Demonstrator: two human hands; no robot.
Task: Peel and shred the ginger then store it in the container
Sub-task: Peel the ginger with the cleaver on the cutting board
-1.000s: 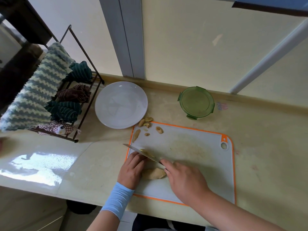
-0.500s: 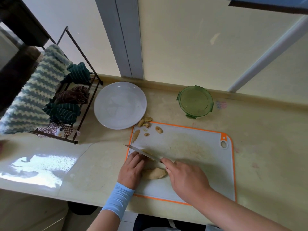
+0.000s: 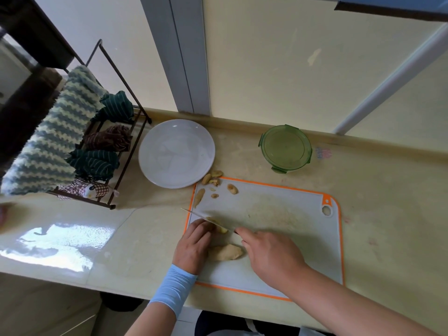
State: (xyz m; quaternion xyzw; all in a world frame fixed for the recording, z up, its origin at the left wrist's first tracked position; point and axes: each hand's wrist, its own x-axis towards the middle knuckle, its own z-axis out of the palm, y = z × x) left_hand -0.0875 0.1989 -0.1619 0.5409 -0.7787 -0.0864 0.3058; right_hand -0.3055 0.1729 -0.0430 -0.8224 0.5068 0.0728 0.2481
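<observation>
At the far left of the counter (image 3: pixel 375 214), a dark wire rack (image 3: pixel 126 163) carries a zigzag-striped towel (image 3: pixel 48 146) draped over its top rail and several rolled cloths (image 3: pixel 93 163) on its shelf. Just right of the rack, a white plate (image 3: pixel 177 154) lies flat on the counter, close to the back wall. Beside the plate's near-right rim, ginger peelings (image 3: pixel 212 180) are scattered over the far-left corner of the cutting board (image 3: pixel 278 214), a white board with an orange edge. A few of them lie on the counter just off the board.

Nearer the viewer, the left hand (image 3: pixel 194 246), its wrist in a pale blue sleeve (image 3: pixel 173 287), rests on the board's left part. Its fingers are bent and drawn together, and their tips press a small ginger piece (image 3: pixel 221 229) down against the board. The knife (image 3: pixel 198 215) runs past those fingertips with its blade on the small piece and its tip pointing left, beyond the board's edge. A large ginger piece (image 3: pixel 226 252), peeled and pale, lies on the board between the two hands, touching the left hand.

The right hand (image 3: pixel 271 255) has its fingers wrapped round the knife handle, which it hides, with the forefinger reaching toward the blade. Beyond the board, to the right and near the wall, stands the green container (image 3: pixel 286 147). It is round, has side clips, and is well apart from the ginger.
</observation>
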